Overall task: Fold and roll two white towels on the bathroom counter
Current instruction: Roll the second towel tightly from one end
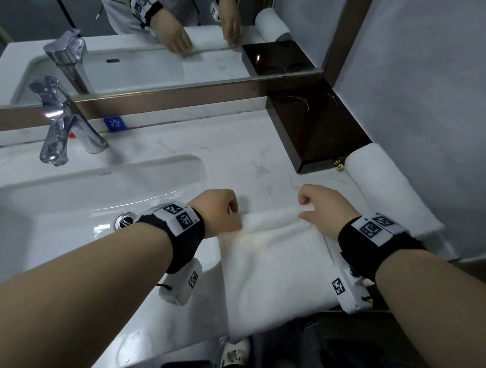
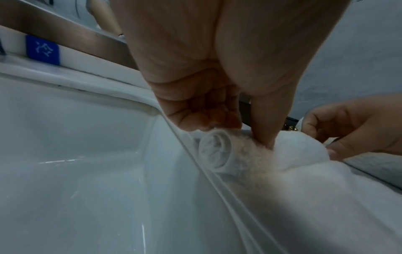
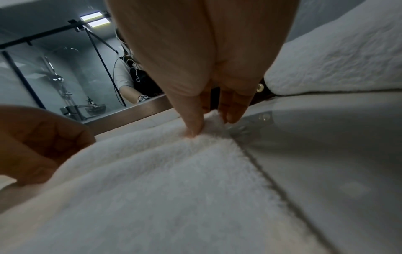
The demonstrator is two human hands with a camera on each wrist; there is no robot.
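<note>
A folded white towel [image 1: 277, 265] lies on the marble counter [image 1: 237, 156] right of the sink, its far end curled into a small roll [image 2: 217, 151]. My left hand [image 1: 229, 213] pinches the roll's left end between thumb and curled fingers [image 2: 208, 118]. My right hand [image 1: 307, 206] pinches the roll's right end, thumb and fingertips [image 3: 195, 125] pressed into the pile. A second white towel [image 1: 382, 186], rolled up, lies at the right by the wall and fills the upper right of the right wrist view [image 3: 339, 56].
The white sink basin [image 1: 84, 200] with its chrome drain [image 1: 125, 219] lies left of the towel. A chrome tap [image 1: 62, 122] stands behind it. A dark wooden box [image 1: 312, 125] sits in the back right corner under the mirror [image 1: 158, 37]. The towel's near end hangs at the counter's front edge.
</note>
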